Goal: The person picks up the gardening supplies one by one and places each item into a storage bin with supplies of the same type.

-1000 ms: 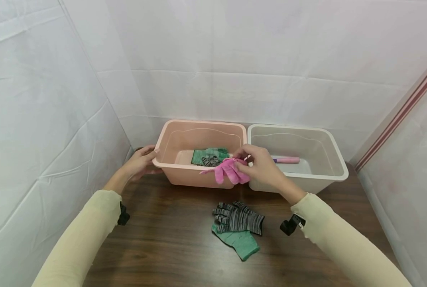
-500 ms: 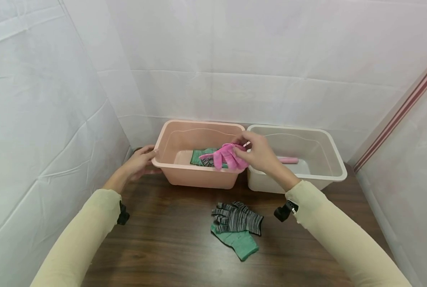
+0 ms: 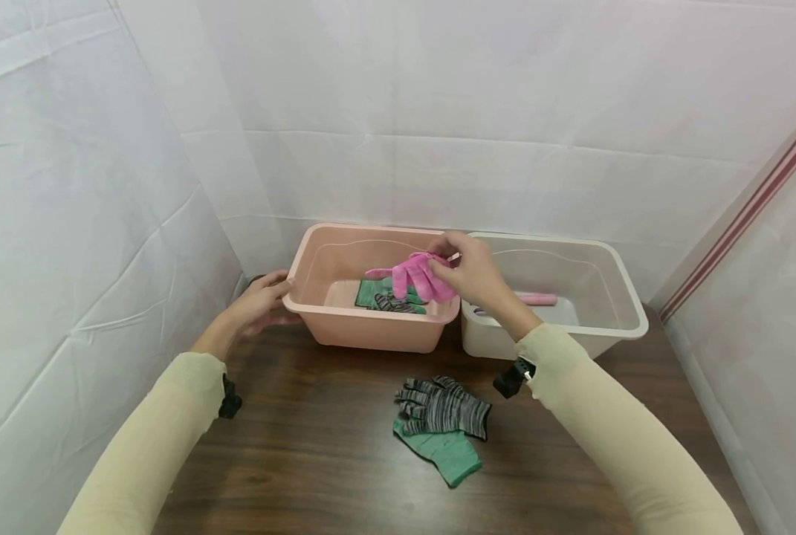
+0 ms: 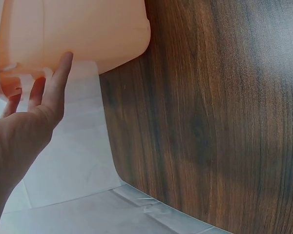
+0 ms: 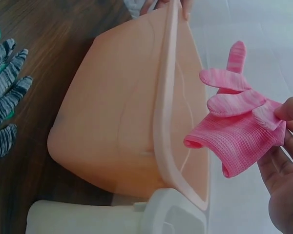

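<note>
My right hand (image 3: 470, 273) pinches a pink knit glove (image 3: 419, 279) above the right part of a peach plastic bin (image 3: 371, 327). In the right wrist view, thumb and fingers hold the pink glove (image 5: 237, 129) at one edge, and its fingers hang spread out. At the bin's left end my left hand (image 3: 257, 303) grips the rim, with its fingers against the outer wall in the left wrist view. Inside the bin lie a green glove (image 3: 366, 294) and a grey-black striped glove (image 3: 389, 302). The pink glove partly hides them.
Right of the peach bin stands a white bin (image 3: 612, 333) holding a pink-handled item (image 3: 538, 299), partly hidden by my right arm. On the wooden table (image 3: 317, 446) in front, a striped glove (image 3: 447, 406) lies over a green glove (image 3: 454, 457). White sheeting (image 3: 398, 111) rises behind.
My right hand has moved up, away and slightly left with the pink glove, from the bin's front rim to above its inside. The left hand stays at the rim.
</note>
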Demonstrator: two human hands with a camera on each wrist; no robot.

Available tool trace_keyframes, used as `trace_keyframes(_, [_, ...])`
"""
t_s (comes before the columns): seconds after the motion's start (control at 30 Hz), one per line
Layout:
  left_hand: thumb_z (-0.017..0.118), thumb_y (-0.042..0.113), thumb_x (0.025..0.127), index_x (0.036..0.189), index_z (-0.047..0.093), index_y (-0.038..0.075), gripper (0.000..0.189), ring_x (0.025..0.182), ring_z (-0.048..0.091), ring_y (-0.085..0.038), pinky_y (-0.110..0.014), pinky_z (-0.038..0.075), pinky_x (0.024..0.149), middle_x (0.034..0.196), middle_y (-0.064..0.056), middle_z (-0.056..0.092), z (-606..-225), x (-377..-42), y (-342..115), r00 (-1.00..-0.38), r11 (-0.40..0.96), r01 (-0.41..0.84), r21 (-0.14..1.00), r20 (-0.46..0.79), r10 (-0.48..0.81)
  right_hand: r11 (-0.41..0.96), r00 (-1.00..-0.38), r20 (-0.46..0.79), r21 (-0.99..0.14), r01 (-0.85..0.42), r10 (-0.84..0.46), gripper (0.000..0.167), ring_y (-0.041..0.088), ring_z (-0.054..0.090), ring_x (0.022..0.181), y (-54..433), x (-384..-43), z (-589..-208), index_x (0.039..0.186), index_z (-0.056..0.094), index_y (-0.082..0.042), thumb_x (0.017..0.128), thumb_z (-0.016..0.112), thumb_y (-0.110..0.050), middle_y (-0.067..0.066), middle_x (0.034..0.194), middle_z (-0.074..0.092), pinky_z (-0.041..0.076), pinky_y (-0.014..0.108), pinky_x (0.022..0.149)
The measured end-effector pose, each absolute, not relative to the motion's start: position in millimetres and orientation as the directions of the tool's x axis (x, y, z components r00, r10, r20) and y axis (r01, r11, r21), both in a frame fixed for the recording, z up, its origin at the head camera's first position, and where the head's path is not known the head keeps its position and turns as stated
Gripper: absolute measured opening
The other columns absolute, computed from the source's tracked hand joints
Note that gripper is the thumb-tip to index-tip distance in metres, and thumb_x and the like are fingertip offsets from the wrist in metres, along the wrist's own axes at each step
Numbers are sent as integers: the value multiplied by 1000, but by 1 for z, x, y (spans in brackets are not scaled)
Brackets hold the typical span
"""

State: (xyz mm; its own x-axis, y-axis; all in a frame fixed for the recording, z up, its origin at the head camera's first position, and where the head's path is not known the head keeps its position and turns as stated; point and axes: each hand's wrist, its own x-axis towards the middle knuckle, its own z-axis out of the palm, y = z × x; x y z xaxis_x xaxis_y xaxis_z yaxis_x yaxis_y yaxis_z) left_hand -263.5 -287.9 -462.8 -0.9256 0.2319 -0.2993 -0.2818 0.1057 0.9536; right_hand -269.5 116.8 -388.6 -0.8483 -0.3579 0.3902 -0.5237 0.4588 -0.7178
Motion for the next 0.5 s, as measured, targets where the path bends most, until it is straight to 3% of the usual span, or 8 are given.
trace_keyframes(0.17, [43,28,117,168,20,4,61,135,51,-38,-63,53,106,164,-27,27,-464,-263,-289,-928,116,-273,955,-293,230,442,-876,364,-760,-476,-317,12,23,67,93,112,-274,-396,107,72,-4,97,77,-6,9,99,74,63,41,85])
trace_keyframes(0.5, [43,28,117,168,22,5,60,147,36,-51,-65,51,108,164,-26,27,-464,-264,-288,-925,79,-296,952,-306,224,447,-913,322,-798,-405,-251,11,24,68,93,106,-285,-415,107,71,-3,97,76,-5,10,99,74,61,40,86])
